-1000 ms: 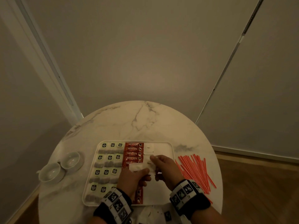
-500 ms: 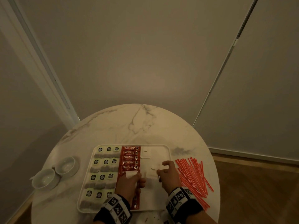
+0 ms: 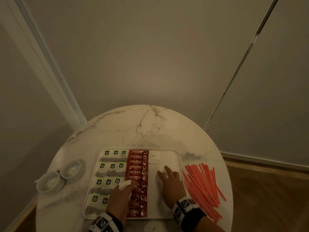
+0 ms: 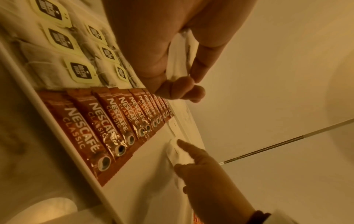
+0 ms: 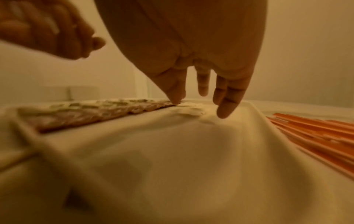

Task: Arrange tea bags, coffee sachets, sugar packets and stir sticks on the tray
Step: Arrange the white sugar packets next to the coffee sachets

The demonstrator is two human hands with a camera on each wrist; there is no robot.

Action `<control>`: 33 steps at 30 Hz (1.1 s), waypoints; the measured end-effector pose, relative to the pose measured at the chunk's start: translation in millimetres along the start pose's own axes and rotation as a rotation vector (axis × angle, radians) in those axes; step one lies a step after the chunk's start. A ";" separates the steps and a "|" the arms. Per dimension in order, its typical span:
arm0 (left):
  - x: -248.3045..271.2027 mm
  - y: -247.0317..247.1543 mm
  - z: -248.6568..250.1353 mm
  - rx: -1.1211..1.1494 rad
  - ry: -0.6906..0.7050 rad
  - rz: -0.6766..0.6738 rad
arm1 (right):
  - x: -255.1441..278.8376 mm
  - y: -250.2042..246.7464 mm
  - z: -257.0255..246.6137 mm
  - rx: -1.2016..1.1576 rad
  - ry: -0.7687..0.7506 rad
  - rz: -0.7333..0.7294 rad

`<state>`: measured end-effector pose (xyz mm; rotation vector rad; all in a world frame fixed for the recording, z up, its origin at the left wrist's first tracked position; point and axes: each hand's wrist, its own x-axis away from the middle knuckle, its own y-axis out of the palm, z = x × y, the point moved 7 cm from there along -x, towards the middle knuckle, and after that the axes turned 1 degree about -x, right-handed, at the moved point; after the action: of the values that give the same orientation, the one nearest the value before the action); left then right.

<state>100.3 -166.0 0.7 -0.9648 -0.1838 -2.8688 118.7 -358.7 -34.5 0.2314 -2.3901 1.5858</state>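
A white tray [image 3: 173,158] lies on the round marble table [image 3: 147,128]. Tea bags [image 3: 111,166] fill its left columns and red coffee sachets [image 3: 137,166] form a middle column. One white sugar packet [image 3: 153,157] lies at the far end beside the sachets. My right hand [image 3: 163,171] presses straight fingers on a second sugar packet [image 4: 172,149] just nearer to me. My left hand [image 3: 130,188] hovers over the sachets and grips a small stack of sugar packets [image 3: 124,185]. Red stir sticks [image 3: 204,186] lie on the table to the right of the tray.
Two small white bowls [image 3: 70,168] [image 3: 48,180] stand on the table to the left of the tray. A loose white packet [image 3: 150,227] lies at the table's near edge. Walls close in behind the table.
My right hand drew one sugar packet from the left hand's stack, laid it on the tray below the first one and flattened its fingers on it. The left hand pulled back left.
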 end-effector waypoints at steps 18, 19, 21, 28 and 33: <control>2.0 4.9 9.0 -0.189 0.052 -0.023 | -27.1 -14.3 0.5 0.007 -0.008 -0.014; 1.3 8.6 7.8 -0.302 0.084 -0.062 | -24.5 -14.3 1.8 -0.024 -0.002 -0.016; 3.8 24.3 4.3 -0.579 0.193 -0.206 | -17.3 -15.2 6.2 -0.048 -0.003 -0.012; 14.9 62.0 -55.3 -1.228 0.279 -0.587 | -27.0 -26.4 12.3 0.088 -0.106 -0.039; 17.3 59.6 -77.1 -1.190 0.209 -0.620 | -42.5 -23.7 3.5 0.206 -0.148 -0.080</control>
<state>49.2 -237.4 -45.0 -0.7283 1.6699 -3.5153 165.2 -371.7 -27.8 0.4946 -2.2881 1.8354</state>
